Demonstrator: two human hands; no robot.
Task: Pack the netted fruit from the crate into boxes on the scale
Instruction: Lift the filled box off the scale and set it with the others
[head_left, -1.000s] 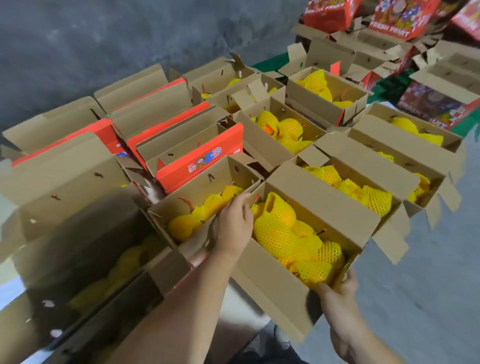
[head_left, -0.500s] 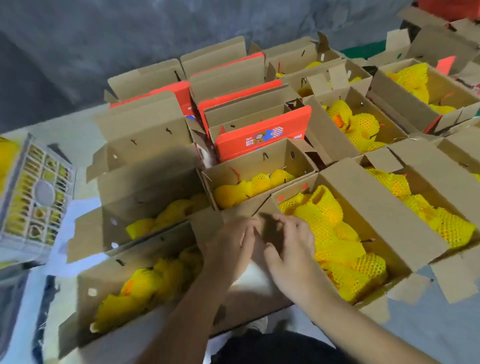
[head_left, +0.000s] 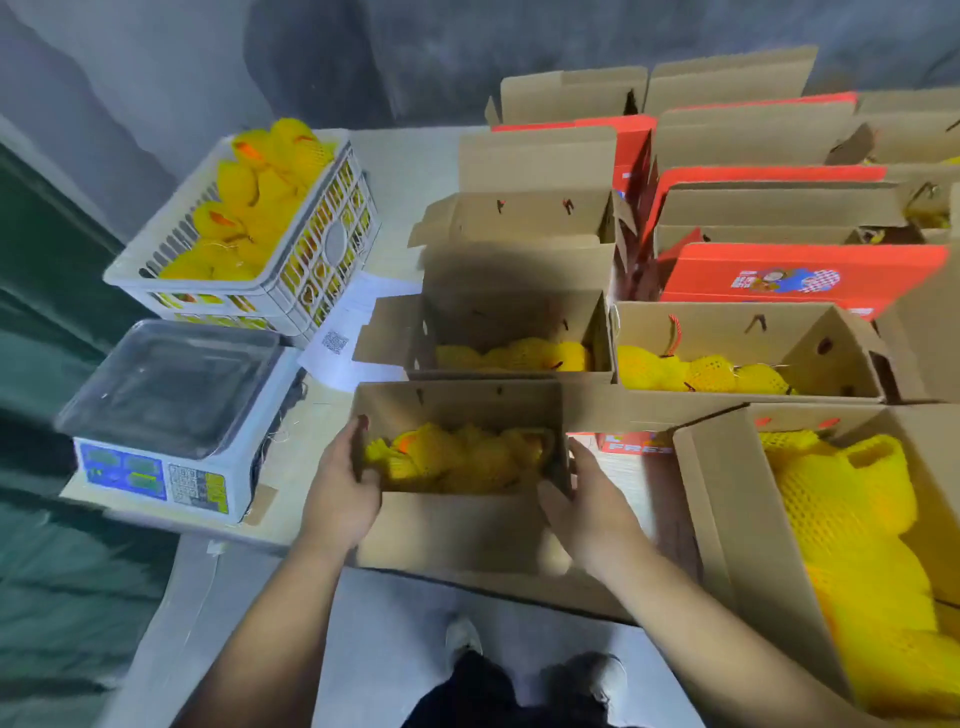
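Both hands (head_left: 340, 488) (head_left: 589, 501) now grip box (head_left: 457, 525) ends.

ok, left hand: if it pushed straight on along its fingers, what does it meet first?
Likely the netted fruit inside the box it grips; the left hand points up and inward over the box's left wall. Depth unclear.

Matt brown cardboard box (head_left: 457, 525), yellow foam-net fruit (head_left: 457, 457), white slatted plastic crate (head_left: 311, 270), glossy clear-covered scale (head_left: 171, 384).

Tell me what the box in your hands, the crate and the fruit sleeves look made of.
Box: brown corrugated cardboard, matte, with folded flaps. Crate: white moulded plastic, judging by its slotted lattice walls. Fruit sleeves: yellow foam netting, going by the mesh texture, though motion blur softens it.
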